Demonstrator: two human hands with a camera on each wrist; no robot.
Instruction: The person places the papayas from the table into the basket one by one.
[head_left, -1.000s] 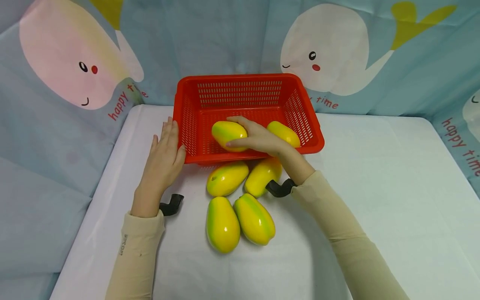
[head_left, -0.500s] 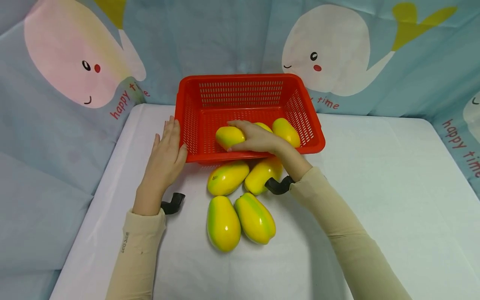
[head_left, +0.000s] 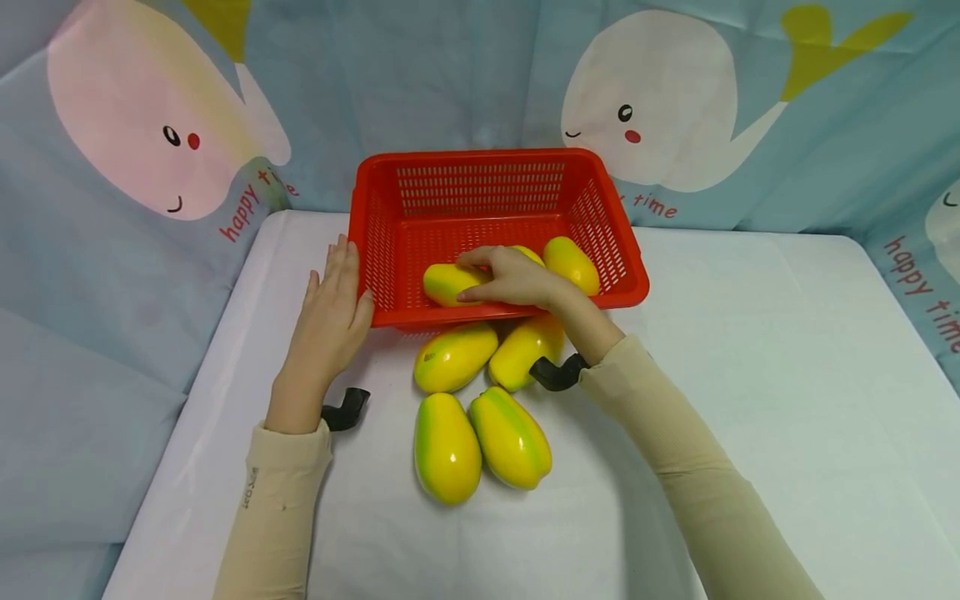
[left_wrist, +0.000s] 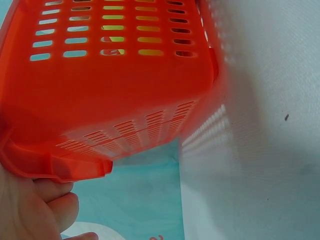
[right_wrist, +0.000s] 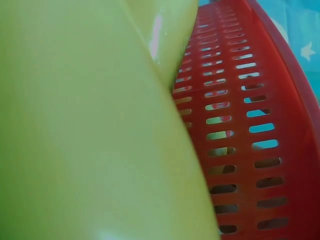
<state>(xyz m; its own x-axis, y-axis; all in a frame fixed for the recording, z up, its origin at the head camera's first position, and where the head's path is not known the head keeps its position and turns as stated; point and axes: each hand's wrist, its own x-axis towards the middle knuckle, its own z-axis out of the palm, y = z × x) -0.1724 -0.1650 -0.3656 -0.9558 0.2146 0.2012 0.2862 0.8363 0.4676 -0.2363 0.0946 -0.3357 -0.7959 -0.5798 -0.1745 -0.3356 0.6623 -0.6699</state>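
In the head view my right hand (head_left: 513, 279) reaches over the near rim of a red plastic basket (head_left: 491, 314). Thumb and fingers curl round a yellow-green papaya (head_left: 444, 283) low inside it. Another papaya (head_left: 572, 265) lies at the basket's right end, and part of a third papaya (head_left: 529, 254) shows behind the hand. Smooth yellow papaya skin (right_wrist: 100, 125) fills much of the right wrist view. My left hand (head_left: 322, 325) lies with straight fingers along the basket's left side. In the left wrist view its fingers (left_wrist: 62, 205) touch the underside of the rim.
Several more papayas lie on the white-covered table (head_left: 765, 400) in front of the basket, two close to it, including one papaya (head_left: 455, 357), and two nearer me, including another papaya (head_left: 447, 448). A blue whale-print cloth (head_left: 450, 75) hangs behind the basket.
My right hand has lowered the papaya toward the basket floor, and it now lies lower behind the near rim. The papaya at the right end has shifted slightly. The left hand stays at the basket.
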